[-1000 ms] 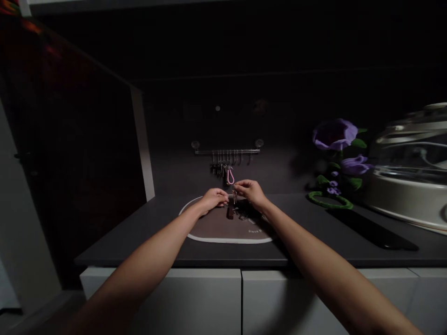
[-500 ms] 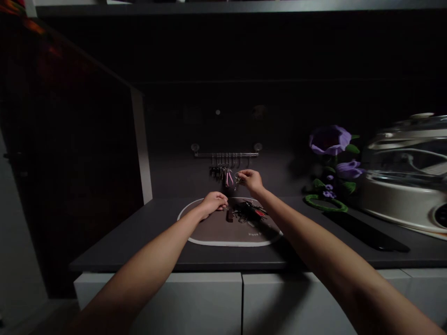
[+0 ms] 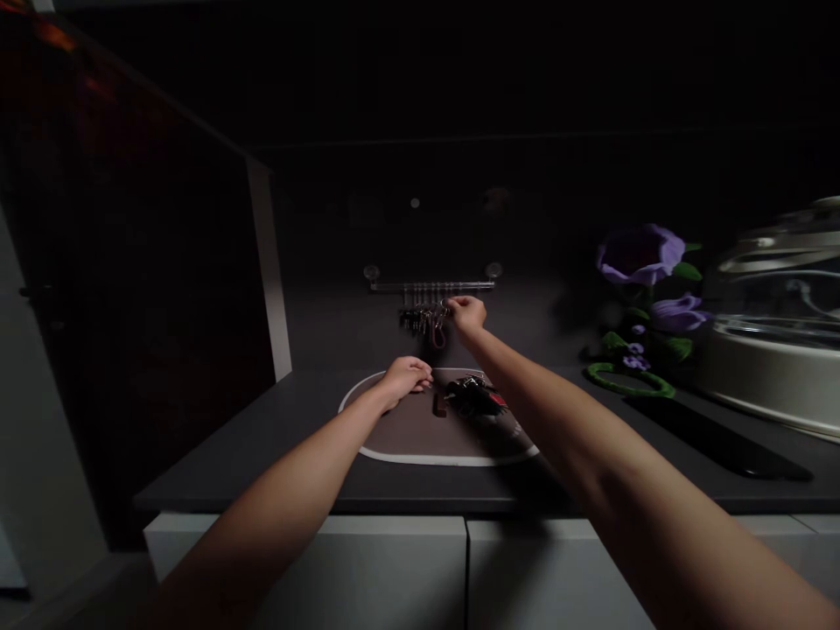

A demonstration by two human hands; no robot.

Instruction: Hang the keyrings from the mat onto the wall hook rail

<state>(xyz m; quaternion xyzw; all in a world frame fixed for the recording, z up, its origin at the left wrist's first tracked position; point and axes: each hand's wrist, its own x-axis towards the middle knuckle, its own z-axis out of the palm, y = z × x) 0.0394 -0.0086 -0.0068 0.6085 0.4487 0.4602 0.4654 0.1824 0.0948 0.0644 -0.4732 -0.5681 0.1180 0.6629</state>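
Note:
My right hand (image 3: 468, 312) is raised to the wall and pinches a metal key ring (image 3: 444, 306) close below the hook rail (image 3: 426, 286). Several bunches of keys (image 3: 413, 319) dangle from the rail's hooks just left of it, with a pinkish strap loop (image 3: 437, 334) among them. Lower down, my left hand (image 3: 408, 376) hovers over or rests on the mat (image 3: 407, 442); its fingers are curled together, and what they hold, if anything, is hidden. Right of it lie a small dark brown piece (image 3: 439, 405) and a dark heap of keys (image 3: 473, 395) with a red part.
Purple artificial flowers (image 3: 643, 255) with a green ring base (image 3: 630, 381) stand to the right. Beside them are a flat black object (image 3: 722, 437) and a large white appliance with a clear cover (image 3: 780, 350). The dark counter (image 3: 262, 464) ends above white cabinet doors (image 3: 381, 569).
My right hand has risen with the key ring toward the hooks and now meets the hanging keys. My left hand stays nearly in place. The view has shifted slightly.

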